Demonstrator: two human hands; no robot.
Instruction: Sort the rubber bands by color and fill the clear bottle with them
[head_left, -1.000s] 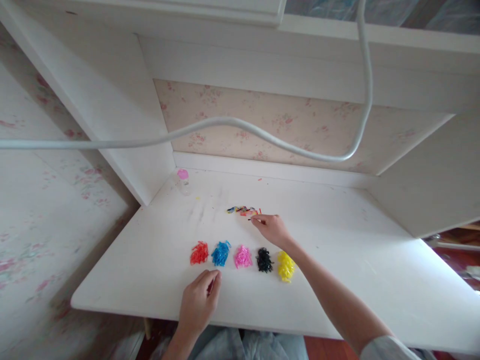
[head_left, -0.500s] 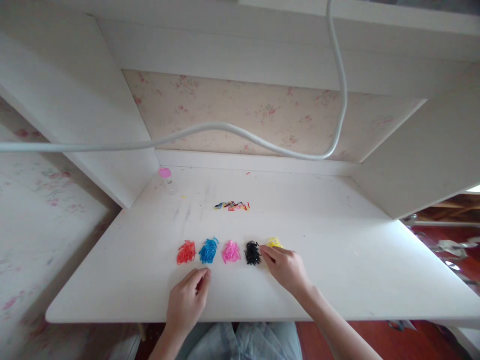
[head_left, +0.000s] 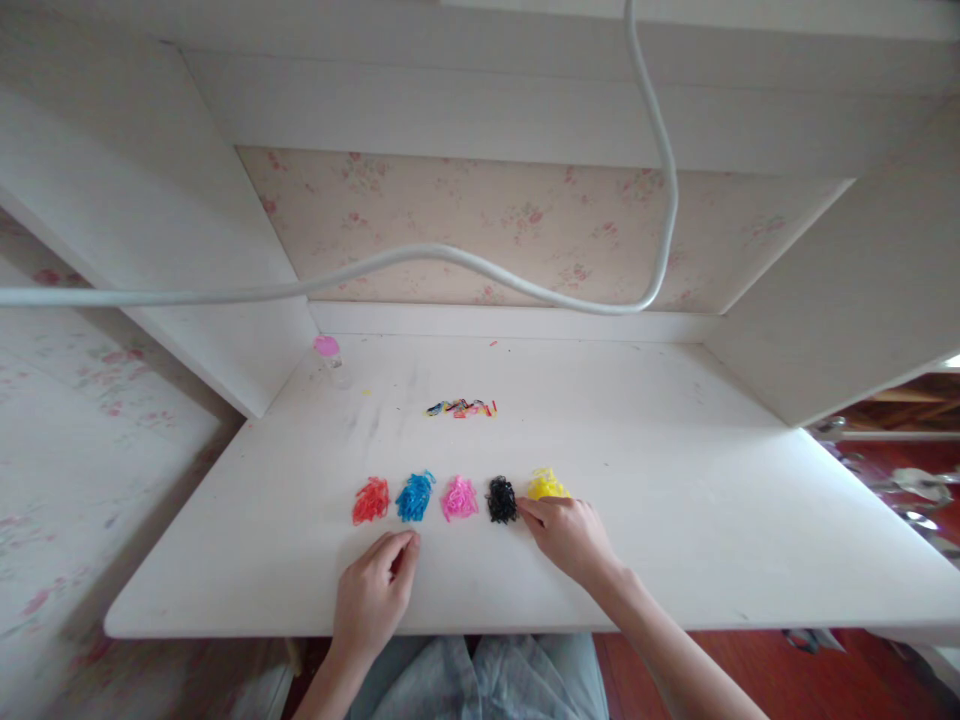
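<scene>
Five small heaps of coloured bits lie in a row on the white desk (head_left: 675,500): red (head_left: 371,500), blue (head_left: 415,495), pink (head_left: 459,497), black (head_left: 501,499) and yellow (head_left: 545,484). My right hand (head_left: 568,535) rests just in front of the yellow heap, its fingertips touching the edge of the black heap. My left hand (head_left: 373,594) lies near the desk's front edge below the blue heap, fingers curled loosely. Farther back sits a small mixed pile of bits (head_left: 461,408).
A small clear bottle with a pink cap (head_left: 328,352) stands at the back left corner. A white cable (head_left: 450,260) hangs in a loop across the view. White shelf walls enclose the desk on the left and right, with floral wallpaper behind.
My right hand has drawn back from the mixed pile to the black and yellow heaps. My left hand stayed in place. The view has tilted a little.
</scene>
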